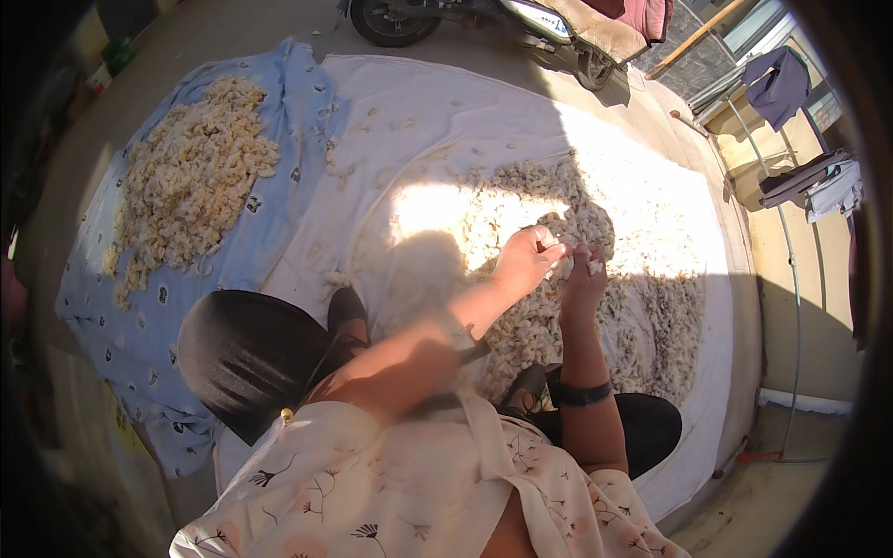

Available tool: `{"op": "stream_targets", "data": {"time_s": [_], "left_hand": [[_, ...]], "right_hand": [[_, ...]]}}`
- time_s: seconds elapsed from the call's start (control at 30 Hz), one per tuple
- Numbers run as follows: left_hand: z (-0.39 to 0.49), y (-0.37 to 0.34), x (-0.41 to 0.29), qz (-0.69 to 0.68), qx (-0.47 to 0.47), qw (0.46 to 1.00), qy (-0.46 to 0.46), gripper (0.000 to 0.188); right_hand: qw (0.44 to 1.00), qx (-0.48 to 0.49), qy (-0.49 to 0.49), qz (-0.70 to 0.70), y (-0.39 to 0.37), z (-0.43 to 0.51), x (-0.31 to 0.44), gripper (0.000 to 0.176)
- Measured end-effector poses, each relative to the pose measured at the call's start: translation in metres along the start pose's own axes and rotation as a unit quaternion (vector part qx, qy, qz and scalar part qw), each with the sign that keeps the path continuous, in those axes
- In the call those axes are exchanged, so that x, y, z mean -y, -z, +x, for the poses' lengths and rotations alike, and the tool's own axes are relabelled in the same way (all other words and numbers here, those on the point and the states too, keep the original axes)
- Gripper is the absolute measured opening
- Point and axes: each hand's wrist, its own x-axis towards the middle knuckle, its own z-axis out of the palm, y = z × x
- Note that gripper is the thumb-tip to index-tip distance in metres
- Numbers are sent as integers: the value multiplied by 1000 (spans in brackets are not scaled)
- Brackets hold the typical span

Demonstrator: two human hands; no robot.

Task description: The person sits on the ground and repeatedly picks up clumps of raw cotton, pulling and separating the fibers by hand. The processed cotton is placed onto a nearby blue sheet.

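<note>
My left hand [528, 259] and my right hand [584, 279] meet above a spread of off-white raw fibre [523, 342], cotton or wool. The fingertips almost touch, pinched on a small pale tuft of fibre [594, 267]; part of the tuft is hidden in my right fingers. Beneath my hands, the loose fibre lies in clumps on a white cloth [418, 97]. Sunlight bleaches out some of it, and shadow covers the near part. My knees are bent on both sides of my arms.
To the left, a yellowish heap of fibre [195, 167] rests on a blue patterned cloth [139, 335]. A two-wheeled scooter [537, 28] stands beyond the cloths. Dark clothes [778, 84] hang by the wall at right, near a thin metal pole [792, 279].
</note>
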Motion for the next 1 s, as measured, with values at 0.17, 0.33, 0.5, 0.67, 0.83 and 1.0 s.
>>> {"op": "stream_targets", "data": {"time_s": [0.17,0.33,0.5,0.67,0.83,1.0], "left_hand": [[-7,0,-18,-23,-7,1000,8,17],[-13,-6,-19,-273,-48,955,107,26],[-16,-15,-17,-401,3,896,190,40],[-20,-26,-15,-353,-13,915,194,42],[-18,-2,-14,-379,33,918,108,33],[-30,-23,-37,-311,-25,935,167,28]], "right_hand": [[999,-36,-20,29,-2,3,0,16],[993,34,107,43,-33,-31,-4,16],[989,39,118,83,-38,-10,-19,22],[988,43,102,111,-20,13,-46,24],[970,46,237,-24,-43,-30,-22,22],[979,6,201,-10,-25,7,-3,25]]}}
